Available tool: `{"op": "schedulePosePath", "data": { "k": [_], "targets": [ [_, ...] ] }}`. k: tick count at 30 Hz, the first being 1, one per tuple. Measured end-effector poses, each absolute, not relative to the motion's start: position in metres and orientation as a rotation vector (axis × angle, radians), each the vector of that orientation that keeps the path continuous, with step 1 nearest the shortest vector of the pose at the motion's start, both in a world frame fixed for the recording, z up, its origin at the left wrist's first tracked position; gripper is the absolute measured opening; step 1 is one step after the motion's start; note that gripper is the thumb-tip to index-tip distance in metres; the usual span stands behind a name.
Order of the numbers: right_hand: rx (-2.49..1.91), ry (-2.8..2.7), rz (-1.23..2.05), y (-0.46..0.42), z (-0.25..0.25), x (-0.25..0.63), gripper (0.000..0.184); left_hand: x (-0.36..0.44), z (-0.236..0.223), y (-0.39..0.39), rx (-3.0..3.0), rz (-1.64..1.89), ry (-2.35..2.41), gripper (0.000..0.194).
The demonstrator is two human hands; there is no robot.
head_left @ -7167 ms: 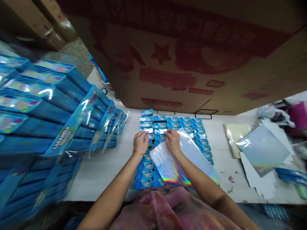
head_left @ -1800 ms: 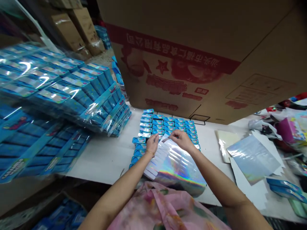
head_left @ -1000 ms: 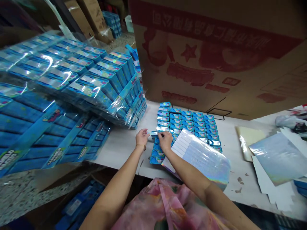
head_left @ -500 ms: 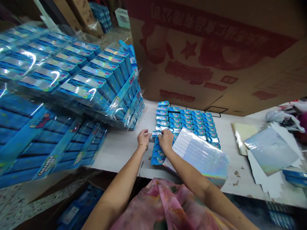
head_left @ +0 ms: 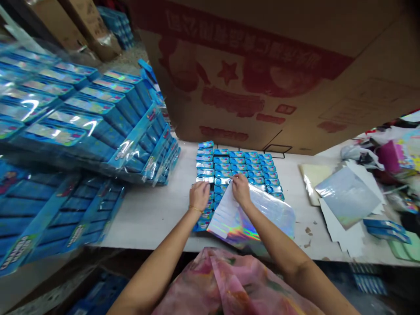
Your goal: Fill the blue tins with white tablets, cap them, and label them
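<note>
Small blue boxes with shiny labels and round marks stand in close rows on the white table. My left hand is curled, fingers closed over the end of a blue box in the leftmost column, which it partly hides. A silvery sticker sheet with pale strips lies slantwise across the lower right part of the rows. At its upper left edge, my right hand pinches the sheet with thumb and finger. Whether a single strip is between those fingertips is too small to see.
A large cardboard carton with red print rises behind the rows. Plastic-wrapped stacks of blue packs crowd the left. To the right lie silvery and white sheets, more blue packs and a plastic bag.
My right hand has moved from the leftmost column to the sticker sheet, whose upper edge now bends near it. My left hand has closed over the box end. The view has swung right.
</note>
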State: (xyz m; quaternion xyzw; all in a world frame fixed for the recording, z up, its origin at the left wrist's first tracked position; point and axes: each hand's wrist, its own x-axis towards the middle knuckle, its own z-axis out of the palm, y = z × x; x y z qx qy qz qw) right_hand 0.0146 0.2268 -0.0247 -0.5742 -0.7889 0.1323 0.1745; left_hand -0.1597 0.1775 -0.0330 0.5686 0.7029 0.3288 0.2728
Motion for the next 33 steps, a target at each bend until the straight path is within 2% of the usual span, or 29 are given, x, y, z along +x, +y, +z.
{"op": "schedulePosePath", "data": {
  "k": [3, 7, 11, 16, 23, 33],
  "targets": [
    [-1.552, -2.174, 0.398, 0.246, -0.026, 0.051, 0.033, -0.106, -0.023, 0.197, 1.721, 0.632, 1.905, 0.028],
    [-1.412, -2.425, 0.407, 0.267, -0.031, 0.063, 0.031, -0.062, -0.03, 0.217, 1.63, 0.479, 2.116, 0.023],
    [-1.289, -2.765, 0.316, 0.274, -0.033, 0.06, 0.031, -0.054, -0.041, 0.223, 1.449, 0.532, 2.246, 0.012],
    [-1.077, -2.977, 0.13, 0.27, -0.031, 0.072, 0.037, -0.055, -0.045, 0.222, 1.392, 0.621, 2.25, 0.01],
    [-1.022, -2.958, 0.113, 0.264, -0.037, 0.089, 0.045, -0.054, -0.044, 0.221, 1.397, 0.626, 2.251, 0.012],
    [-1.052, -2.906, 0.191, 0.266, -0.045, 0.091, 0.043, -0.054, -0.049, 0.221, 1.414, 0.631, 2.246, 0.011]
  ]
}}
